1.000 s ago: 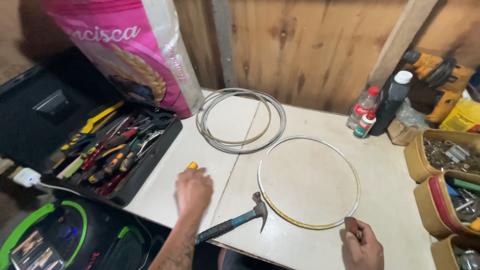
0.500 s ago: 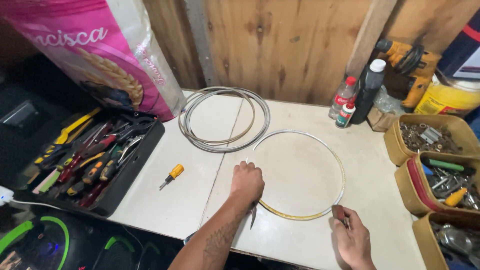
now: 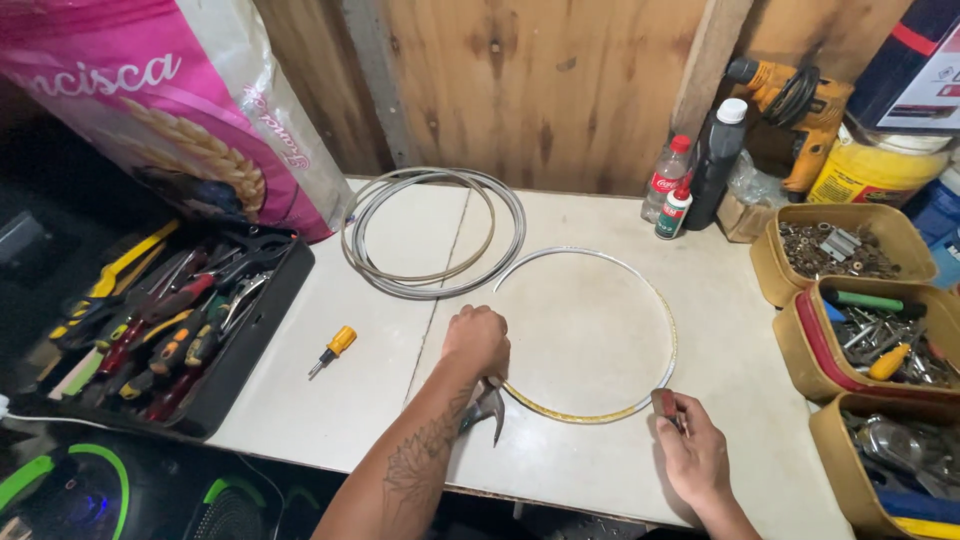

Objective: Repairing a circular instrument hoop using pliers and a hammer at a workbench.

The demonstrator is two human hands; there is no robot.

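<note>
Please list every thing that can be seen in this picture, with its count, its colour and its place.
metal hoop: one, silver with a yellow inner edge, flat on the table centre.
coiled rings: one bundle, grey, behind the hoop.
hammer: one, steel head, under the left hand.
small screwdriver: one, orange handle, left of the hoop.
tool tray: one, black, left edge, full of pliers.
sack: one, pink, back left.
bottles: three, one clear, one small white, one black, back right.
drill: one, yellow, back right.
tubs: three, tan, right edge, holding hardware.
table: one, white.
left hand: one, on the hoop rim.
right hand: one, holds a small dark thing at the hoop.
</note>
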